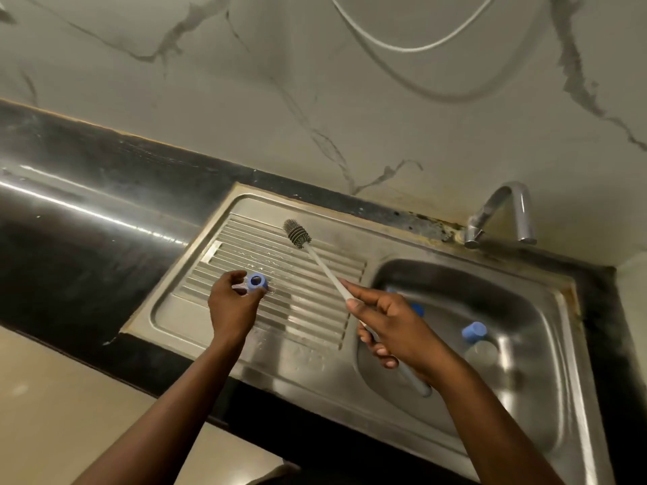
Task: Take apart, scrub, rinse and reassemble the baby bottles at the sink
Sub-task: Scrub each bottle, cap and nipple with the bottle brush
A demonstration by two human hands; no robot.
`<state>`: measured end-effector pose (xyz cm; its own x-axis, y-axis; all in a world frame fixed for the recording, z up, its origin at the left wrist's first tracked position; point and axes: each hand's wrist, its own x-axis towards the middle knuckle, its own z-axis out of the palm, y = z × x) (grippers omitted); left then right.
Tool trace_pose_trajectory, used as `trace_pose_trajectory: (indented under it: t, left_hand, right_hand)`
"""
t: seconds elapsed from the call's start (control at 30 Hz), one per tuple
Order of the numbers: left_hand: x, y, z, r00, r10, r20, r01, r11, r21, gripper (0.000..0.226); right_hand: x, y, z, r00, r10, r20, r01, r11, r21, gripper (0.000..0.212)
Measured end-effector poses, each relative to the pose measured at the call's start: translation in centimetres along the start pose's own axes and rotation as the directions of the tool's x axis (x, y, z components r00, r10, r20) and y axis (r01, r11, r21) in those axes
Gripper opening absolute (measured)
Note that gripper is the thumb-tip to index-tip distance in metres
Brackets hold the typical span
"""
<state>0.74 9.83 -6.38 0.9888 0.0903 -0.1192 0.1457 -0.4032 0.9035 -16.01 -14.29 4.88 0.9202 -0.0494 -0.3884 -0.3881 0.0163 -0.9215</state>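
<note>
My left hand pinches a blue bottle ring over the ribbed draining board; something clear sits under the ring, too blurred to name. My right hand grips the pale handle of a bottle brush, whose grey bristle head points up and left above the draining board. In the sink basin lies a baby bottle with a blue cap. Another blue part shows just behind my right hand.
A chrome tap stands at the back right of the sink. A dark worktop runs to the left of the draining board. Behind is a marbled wall with a white hose looping across it.
</note>
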Motion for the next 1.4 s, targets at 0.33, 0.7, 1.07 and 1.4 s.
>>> trace_pose_trajectory:
  t: [0.33, 0.7, 1.07, 1.4]
  left_hand:
    - [4.8, -0.6, 0.9, 0.979, 0.058, 0.195, -0.124, 0.93, 0.345, 0.072]
    - [4.8, 2.4, 0.4, 0.968, -0.006, 0.251, 0.039, 0.991, -0.128, 0.044]
    - [1.7, 9.2, 0.3, 0.851, -0.119, 0.512, 0.41, 0.761, -0.503, 0.037]
    - [1.0, 10.9, 1.1, 0.788, -0.051, 0.614, 0.429, 0.761, -0.488, 0.033]
  right_hand:
    - [0.2, 0.4, 0.4, 1.0, -0.002, -0.027, 0.001, 0.999, -0.045, 0.037]
    - [0.1, 0.3, 0.2, 1.0, -0.008, -0.016, 0.007, 0.997, -0.083, 0.037]
    - [-0.5, -0.4, -0.8, 0.98, -0.175, -0.096, 0.077, 0.776, -0.626, 0.041]
    - [-1.7, -1.0, -3.0, 0.943, -0.308, -0.125, -0.002, 0.371, -0.929, 0.06]
